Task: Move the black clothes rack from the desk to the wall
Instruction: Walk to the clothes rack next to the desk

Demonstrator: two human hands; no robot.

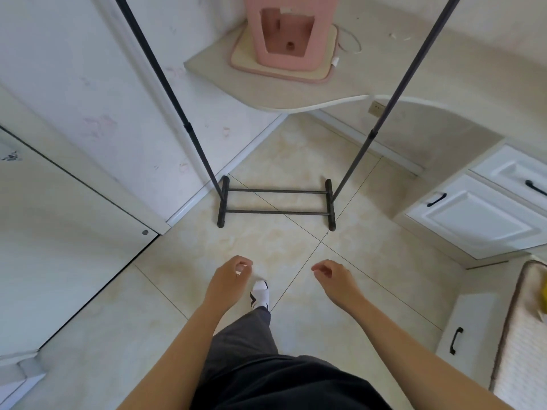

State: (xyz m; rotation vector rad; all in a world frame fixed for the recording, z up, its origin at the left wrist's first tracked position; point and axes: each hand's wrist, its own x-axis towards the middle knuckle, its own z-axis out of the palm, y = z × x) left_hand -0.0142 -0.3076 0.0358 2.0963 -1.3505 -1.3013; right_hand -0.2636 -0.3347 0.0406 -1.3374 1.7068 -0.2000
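Beige glossy floor tiles (pixel 296 255) with thin dark grout lines fill the middle of the view, running up to a white wall (pixel 88 93) on the left with a pale skirting strip along its foot. A curved cream desk (pixel 384 69) spans the top and right, with white panelled cabinet doors (pixel 473 220) and black handles beneath its right end.

On the floor in front of the desk stands the black metal clothes rack (pixel 276 202): two short feet joined by two horizontal bars, with two thin uprights rising steeply and spreading out of the top of the frame. Its left foot sits just beside the wall's skirting, and its right upright crosses in front of the desk edge. Whether the rack touches the wall cannot be told.

A pink plastic stool-shaped object with a cut-out opening (pixel 284 31) rests on a cream pink-edged mat (pixel 319 69) on the desk, with a white cable lying beside it.

Lower down, the person's dark trousers and one white-and-black shoe (pixel 260 294) show above the tiles. Both bare forearms reach forward. The left hand (pixel 229 276) and the right hand (pixel 333 276) hover well short of the rack, each with fingers loosely curled, thumb near forefinger, grasping nothing.
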